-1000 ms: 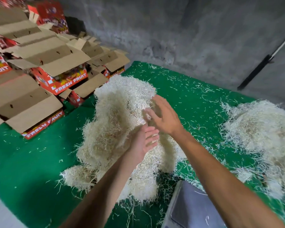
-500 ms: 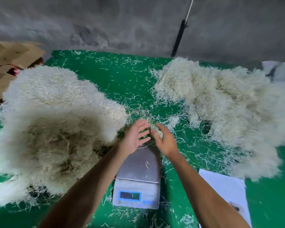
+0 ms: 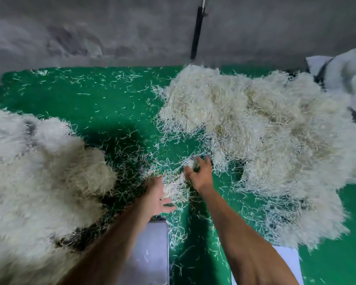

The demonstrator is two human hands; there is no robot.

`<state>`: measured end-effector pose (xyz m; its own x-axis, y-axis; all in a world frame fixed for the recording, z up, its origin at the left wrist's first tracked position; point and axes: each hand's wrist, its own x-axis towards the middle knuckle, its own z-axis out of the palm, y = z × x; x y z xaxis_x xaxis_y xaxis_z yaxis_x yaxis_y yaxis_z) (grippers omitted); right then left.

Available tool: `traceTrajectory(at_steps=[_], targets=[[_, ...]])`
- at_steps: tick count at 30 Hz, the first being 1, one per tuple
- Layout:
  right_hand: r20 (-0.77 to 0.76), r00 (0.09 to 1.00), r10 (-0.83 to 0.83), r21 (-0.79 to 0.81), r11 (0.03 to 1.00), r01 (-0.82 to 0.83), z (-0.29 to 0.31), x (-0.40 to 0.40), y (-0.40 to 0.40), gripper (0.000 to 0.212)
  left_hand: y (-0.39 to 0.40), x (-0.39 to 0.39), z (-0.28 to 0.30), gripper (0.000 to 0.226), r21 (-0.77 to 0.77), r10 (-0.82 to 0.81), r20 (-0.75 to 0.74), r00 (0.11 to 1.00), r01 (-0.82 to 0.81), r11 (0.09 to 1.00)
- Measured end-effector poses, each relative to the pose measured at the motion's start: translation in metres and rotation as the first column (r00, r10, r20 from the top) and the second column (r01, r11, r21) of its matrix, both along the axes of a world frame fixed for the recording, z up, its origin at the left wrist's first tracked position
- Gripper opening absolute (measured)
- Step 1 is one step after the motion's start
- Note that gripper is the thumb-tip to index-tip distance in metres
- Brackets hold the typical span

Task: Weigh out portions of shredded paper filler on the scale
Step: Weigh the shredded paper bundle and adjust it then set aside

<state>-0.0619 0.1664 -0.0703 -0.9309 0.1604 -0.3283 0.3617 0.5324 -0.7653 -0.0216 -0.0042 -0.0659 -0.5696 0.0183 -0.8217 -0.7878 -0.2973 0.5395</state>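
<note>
Head view: pale, wispy shredded paper [image 3: 176,187] bunched between both hands' loosely spread fingers [image 3: 201,161]

Two bare forearms, no sleeves, no watch or wristband, reaching in from the bottom edge. Left hand [image 3: 157,197] bare, ungloved, with what looks like a thin pale ring on one finger, too small to tell for sure. Right hand [image 3: 199,172] bare, ungloved, no ring visible. Fine hair faintly visible along the right forearm. Upper arms and clothing out of view.
</note>
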Motion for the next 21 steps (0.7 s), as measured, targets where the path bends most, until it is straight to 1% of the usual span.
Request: traceTrajectory(at_steps=[1,3,4,5,6,7,8,9,10,11,12,13,14,15,16,17,18,19,20,21], targets=[[0.013,1.000,0.010,-0.031,0.999,-0.009,-0.007,-0.010,-0.001,0.068,0.009,-0.008,-0.006,0.045,0.025,0.019,0.010,1.000,-0.019,1.000],[0.007,0.995,0.098,-0.147,0.984,-0.096,-0.019,-0.020,-0.004,0.050,0.030,-0.031,-0.014,0.047,0.036,0.032,0.016,0.999,-0.032,0.999],[-0.023,0.988,0.150,-0.184,0.971,-0.151,-0.024,-0.020,-0.004,0.045,0.041,-0.043,-0.016,0.046,-0.007,0.034,0.005,0.999,-0.034,0.999],[-0.085,0.983,0.162,-0.168,0.970,-0.175,-0.031,-0.022,-0.001,0.047,0.052,-0.055,-0.017,0.038,-0.078,0.043,-0.026,0.999,-0.045,0.996],[-0.139,0.982,0.124,-0.090,0.986,-0.137,-0.036,-0.027,0.007,0.049,0.061,-0.067,-0.022,0.027,-0.182,0.031,-0.082,0.996,-0.045,0.982],[-0.221,0.975,0.022,0.028,0.999,-0.016,-0.040,-0.035,0.018,0.048,0.067,-0.077,-0.028,0.022,-0.292,-0.017,-0.145,0.989,-0.027,0.956],[-0.324,0.939,-0.112,0.153,0.974,0.169,-0.045,-0.044,0.033,0.046,0.072,-0.087,-0.033,0.025,-0.381,-0.088,-0.190,0.978,0.009,0.924],[-0.378,0.896,-0.234,0.241,0.909,0.339,-0.049,-0.050,0.050,0.043,0.077,-0.095,-0.035,0.031,-0.422,-0.152,-0.210,0.966,0.051,0.905],[-0.354,0.876,-0.326,0.289,0.853,0.434,-0.054,-0.054,0.066,0.041,0.082,-0.101,-0.036,0.033,-0.422,-0.199,-0.213,0.956,0.094,0.902],[-0.261,0.892,-0.370,0.302,0.846,0.439,-0.059,-0.057,0.074,0.037,0.086,-0.106,-0.035,0.032,-0.378,-0.221,-0.212,0.952,0.129,0.917],[-0.157,0.929,-0.335,0.258,0.894,0.366,-0.060,-0.057,0.074,0.032,0.090,-0.108,-0.032,0.030,-0.285,-0.224,-0.205,0.953,0.160,0.945],[-0.085,0.970,-0.226,0.158,0.959,0.237,-0.059,-0.055,0.068,0.026,0.094,-0.111,-0.031,0.031,-0.180,-0.234,-0.206,0.950,0.198,0.964],[-0.078,0.995,-0.061,0.028,0.998,0.064,-0.054,-0.049,0.057,0.021,0.097,-0.113,-0.031,0.037,-0.136,-0.267,-0.236,0.934,0.240,0.961],[-0.134,0.986,0.103,-0.094,0.989,-0.116,-0.051,-0.041,0.045,0.018,0.100,-0.116,-0.032,0.038,-0.180,-0.298,-0.262,0.918,0.257,0.950],[-0.208,0.957,0.203,-0.180,0.954,-0.241,-0.047,-0.031,0.035,0.013,0.101,-0.119,-0.034,0.035,-0.286,-0.301,-0.256,0.919,0.225,0.931],[-0.263,0.944,0.197,-0.244,0.933,-0.263,-0.045,-0.024,0.031,0.016,0.100,-0.122,-0.033,0.028,-0.430,-0.289,-0.241,0.926,0.166,0.888],[-0.276,0.956,0.096,-0.302,0.936,-0.181,-0.043,-0.021,0.033,0.022,0.096,-0.124,-0.034,0.022,-0.557,-0.285,-0.224,0.932,0.118,0.822],[-0.270,0.961,-0.056,-0.315,0.949,-0.033,-0.041,-0.021,0.038,0.028,0.089,-0.124,-0.034,0.021,-0.638,-0.290,-0.217,0.932,0.089,0.765],[-0.269,0.938,-0.220,-0.281,0.949,0.142,-0.038,-0.023,0.047,0.033,0.081,-0.122,-0.034,0.022,-0.669,-0.290,-0.221,0.931,0.071,0.740],[-0.257,0.899,-0.355,-0.228,0.926,0.301,-0.038,-0.027,0.056,0.039,0.074,-0.119,-0.033,0.025,-0.659,-0.278,-0.230,0.933,0.061,0.750]])
